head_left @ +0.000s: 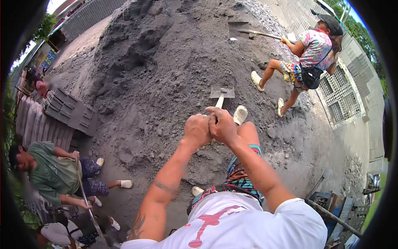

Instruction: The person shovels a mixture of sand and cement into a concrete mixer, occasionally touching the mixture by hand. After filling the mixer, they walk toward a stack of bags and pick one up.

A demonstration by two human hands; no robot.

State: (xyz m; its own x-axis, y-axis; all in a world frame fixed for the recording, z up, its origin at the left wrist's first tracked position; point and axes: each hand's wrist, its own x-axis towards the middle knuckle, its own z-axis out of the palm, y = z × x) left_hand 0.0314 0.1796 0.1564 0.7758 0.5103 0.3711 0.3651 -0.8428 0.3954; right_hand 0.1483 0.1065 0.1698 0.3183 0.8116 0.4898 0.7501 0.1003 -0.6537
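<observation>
A shovel (219, 101) points away from me, its flat blade against the grey sand pile (178, 74) with a little material on it. Around its pale handle my left hand (196, 131) is closed. My right hand (224, 125) grips the same handle just beside it, the two hands touching. Most of the handle below them is hidden by my hands and body.
At upper right a co-worker (317, 50) holds another shovel (265, 34) on the pile. A person in a green shirt (49, 166) holds a long handle at left. Stacked grey blocks (68, 110) stand behind. Metal equipment (331, 207) sits lower right.
</observation>
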